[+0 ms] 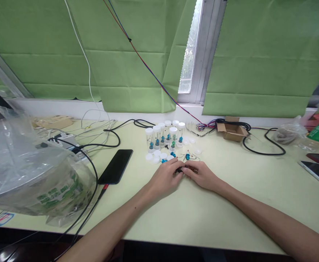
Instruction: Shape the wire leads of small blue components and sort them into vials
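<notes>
Both hands, the left (165, 176) and the right (203, 175), close their fingertips on one small black piece (178, 169) over the table (216, 222). Just beyond stand seven capped vials (172, 139), with three loose blue pieces (187, 157) nearer the hands and white caps (156, 159) too bunched to count. One black phone (115, 166) lies to the left, one box (233, 134) back right

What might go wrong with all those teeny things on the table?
The small dark piece between the left hand and right hand might slip and drop near the loose blue pieces just beyond. A careless bump could perhaps topple the capped clear tubes, which stand upright close together.
</notes>
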`<action>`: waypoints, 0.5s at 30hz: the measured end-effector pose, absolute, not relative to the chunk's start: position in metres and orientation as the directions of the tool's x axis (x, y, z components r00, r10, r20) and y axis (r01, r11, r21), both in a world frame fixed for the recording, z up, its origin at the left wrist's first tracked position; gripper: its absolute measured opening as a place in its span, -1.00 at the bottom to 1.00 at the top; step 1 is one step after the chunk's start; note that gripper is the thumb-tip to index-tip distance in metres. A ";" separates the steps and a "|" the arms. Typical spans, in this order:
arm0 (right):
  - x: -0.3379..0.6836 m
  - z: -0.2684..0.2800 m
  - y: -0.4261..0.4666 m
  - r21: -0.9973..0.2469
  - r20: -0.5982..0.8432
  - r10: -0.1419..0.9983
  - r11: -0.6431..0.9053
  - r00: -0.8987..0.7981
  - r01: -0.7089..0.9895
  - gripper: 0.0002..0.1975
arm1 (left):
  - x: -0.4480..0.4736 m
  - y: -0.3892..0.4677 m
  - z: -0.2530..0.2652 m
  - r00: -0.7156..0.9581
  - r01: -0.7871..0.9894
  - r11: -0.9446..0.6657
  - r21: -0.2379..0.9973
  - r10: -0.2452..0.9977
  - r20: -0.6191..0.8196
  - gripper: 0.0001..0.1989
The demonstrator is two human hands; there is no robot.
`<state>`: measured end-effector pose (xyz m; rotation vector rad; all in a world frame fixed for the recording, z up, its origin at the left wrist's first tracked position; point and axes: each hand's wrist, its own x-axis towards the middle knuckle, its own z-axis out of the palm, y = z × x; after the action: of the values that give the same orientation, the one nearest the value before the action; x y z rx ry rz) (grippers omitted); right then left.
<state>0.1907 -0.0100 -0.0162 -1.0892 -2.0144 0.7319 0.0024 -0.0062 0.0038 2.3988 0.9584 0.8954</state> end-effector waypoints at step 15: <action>0.191 -0.017 -0.009 -0.748 0.312 0.866 0.477 -0.390 0.461 -0.75 | 0.002 -0.005 0.004 0.572 0.467 -0.681 0.564 0.719 0.395 -0.84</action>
<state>0.1910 -0.0092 -0.0166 -1.0955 -2.0251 0.7392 0.0016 -0.0053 0.0037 2.4080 0.9595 0.8648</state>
